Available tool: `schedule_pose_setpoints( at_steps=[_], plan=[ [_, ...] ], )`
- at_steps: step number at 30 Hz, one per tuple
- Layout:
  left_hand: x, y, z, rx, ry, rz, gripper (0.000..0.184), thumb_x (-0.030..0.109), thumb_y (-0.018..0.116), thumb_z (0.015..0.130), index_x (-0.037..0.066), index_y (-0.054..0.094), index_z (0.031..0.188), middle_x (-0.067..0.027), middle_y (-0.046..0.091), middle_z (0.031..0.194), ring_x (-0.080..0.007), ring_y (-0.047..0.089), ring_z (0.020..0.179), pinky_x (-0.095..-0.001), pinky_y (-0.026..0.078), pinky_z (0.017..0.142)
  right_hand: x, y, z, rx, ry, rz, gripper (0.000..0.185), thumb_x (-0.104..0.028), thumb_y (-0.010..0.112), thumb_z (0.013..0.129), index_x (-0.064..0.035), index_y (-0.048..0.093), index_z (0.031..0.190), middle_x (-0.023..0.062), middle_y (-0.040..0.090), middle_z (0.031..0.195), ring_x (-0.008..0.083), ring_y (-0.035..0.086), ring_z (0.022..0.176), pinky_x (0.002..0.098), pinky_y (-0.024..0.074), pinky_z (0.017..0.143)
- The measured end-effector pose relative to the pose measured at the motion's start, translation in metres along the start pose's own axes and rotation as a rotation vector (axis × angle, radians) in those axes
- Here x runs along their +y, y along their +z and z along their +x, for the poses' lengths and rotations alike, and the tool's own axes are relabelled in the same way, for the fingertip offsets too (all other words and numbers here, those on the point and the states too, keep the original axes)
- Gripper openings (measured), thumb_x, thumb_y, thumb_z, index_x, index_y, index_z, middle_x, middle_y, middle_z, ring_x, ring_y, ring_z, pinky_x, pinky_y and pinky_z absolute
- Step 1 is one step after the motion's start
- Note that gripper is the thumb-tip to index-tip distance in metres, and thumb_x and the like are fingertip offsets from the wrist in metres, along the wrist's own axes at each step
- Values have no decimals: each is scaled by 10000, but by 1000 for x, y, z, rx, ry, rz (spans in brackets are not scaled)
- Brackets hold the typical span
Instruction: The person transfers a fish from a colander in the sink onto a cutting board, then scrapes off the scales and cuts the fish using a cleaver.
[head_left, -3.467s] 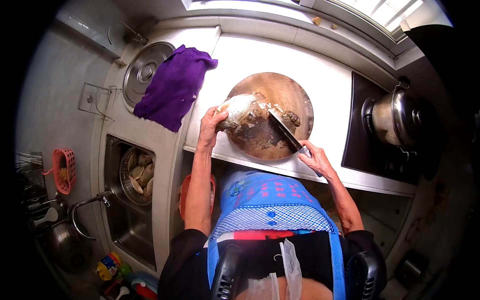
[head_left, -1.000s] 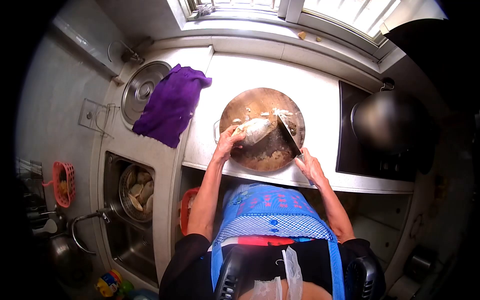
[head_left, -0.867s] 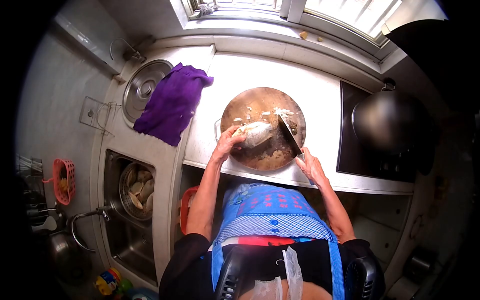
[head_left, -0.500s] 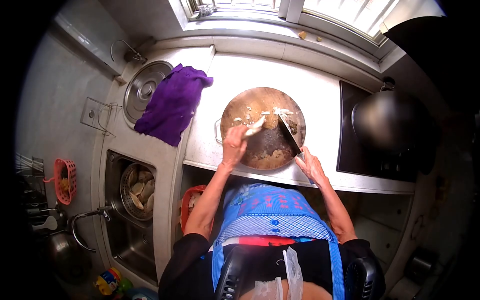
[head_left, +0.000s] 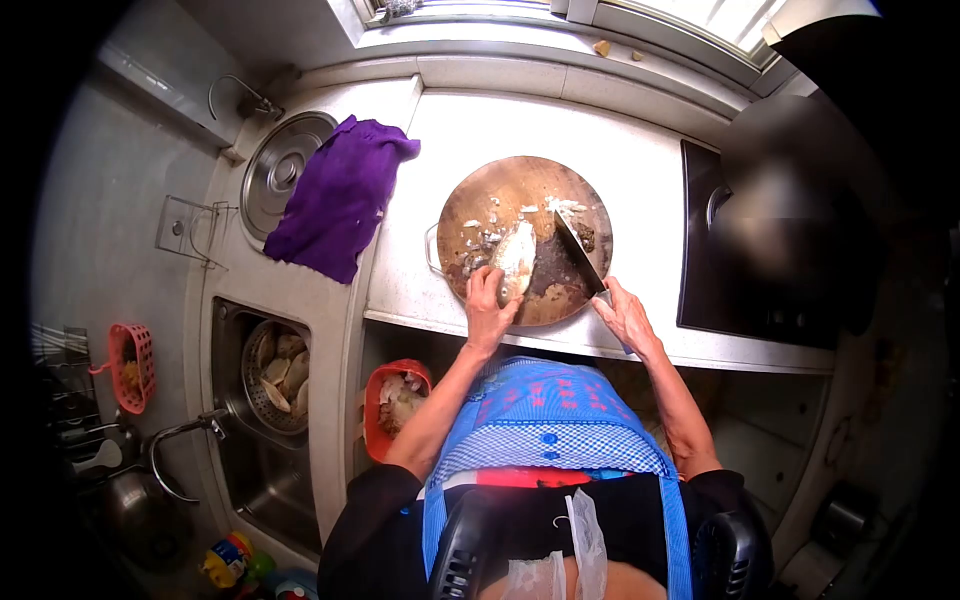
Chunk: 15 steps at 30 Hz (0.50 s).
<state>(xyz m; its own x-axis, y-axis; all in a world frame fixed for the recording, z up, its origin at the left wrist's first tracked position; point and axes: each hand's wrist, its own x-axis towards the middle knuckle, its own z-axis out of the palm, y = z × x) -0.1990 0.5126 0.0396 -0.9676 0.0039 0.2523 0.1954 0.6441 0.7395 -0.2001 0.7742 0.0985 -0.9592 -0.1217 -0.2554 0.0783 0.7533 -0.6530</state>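
A pale fish [head_left: 517, 253] lies lengthwise on the round wooden chopping board [head_left: 490, 190]. My left hand [head_left: 490, 308] is closed around its near end, at the board's front left. In my right hand [head_left: 625, 320] is a kitchen knife [head_left: 578, 250], gripped by its handle at the board's right edge. The blade points away and to the left, apart from the fish, its tip by some white scraps [head_left: 565, 206]. A dark clump [head_left: 586, 237] sits just right of the blade, and more bits are scattered left of the fish.
Left of the board lies a purple cloth [head_left: 345, 195], partly over a round metal lid [head_left: 285, 172]. A colander [head_left: 262, 395] of fish stands in the sink [head_left: 262, 480]. Below the counter is a red bin [head_left: 376, 440] with scraps. A black cooktop [head_left: 705, 290] is at right.
My left hand has moved down and slightly right, and the fish, tilted and blurred before, now lies on the board. My right hand and knife stay almost where they were.
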Motion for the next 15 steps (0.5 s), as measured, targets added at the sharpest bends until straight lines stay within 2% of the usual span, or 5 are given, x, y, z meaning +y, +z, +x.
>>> schedule_pose_setpoints(
  at_steps=[5, 7, 9, 13, 15],
  plan=[
    [18, 4, 9, -123, -344, -382, 461, 158, 728, 731, -9, 569, 1129, -200, 499, 1149, -379, 507, 1058, -445, 423, 925, -24, -9, -3, 0, 122, 82, 365, -258, 562, 891, -9, 494, 1149, 253, 597, 747, 416, 625, 752, 476, 470, 697],
    [10, 0, 15, -162, -342, -358, 421, 164, 715, 752, 4, 585, 1119, -182, 512, 1122, -364, 517, 1040, -442, 426, 909, -32, -13, -8, -22, 196, 133, 370, -251, 565, 890, -12, 496, 1165, 251, 600, 764, 399, 629, 757, 461, 473, 700],
    [5, 2, 22, -32, -16, 19, 364, 128, 690, 779, 9, 592, 1109, -168, 528, 1100, -343, 536, 978, -424, 456, 866, -38, -17, -14, -96, 251, 184, 386, -251, 580, 888, -14, 514, 1186, 245, 619, 815, 354, 643, 785, 415, 484, 713],
    [6, 7, 37, -20, 31, 76, 349, 141, 668, 798, 28, 605, 1122, -167, 538, 1123, -358, 495, 1053, -454, 403, 933, -26, -16, -29, -55, 56, 234, 382, -255, 602, 891, -19, 537, 1184, 222, 641, 849, 329, 658, 807, 386, 493, 719],
    [0, 13, 31, -162, -33, 98, 526, 183, 671, 805, 26, 522, 1284, -198, 465, 1313, -404, 390, 1245, -475, 322, 1046, -34, -28, -36, -128, 18, 190, 387, -269, 620, 892, -24, 552, 1184, 206, 661, 903, 331, 665, 842, 375, 503, 743]
  ],
)
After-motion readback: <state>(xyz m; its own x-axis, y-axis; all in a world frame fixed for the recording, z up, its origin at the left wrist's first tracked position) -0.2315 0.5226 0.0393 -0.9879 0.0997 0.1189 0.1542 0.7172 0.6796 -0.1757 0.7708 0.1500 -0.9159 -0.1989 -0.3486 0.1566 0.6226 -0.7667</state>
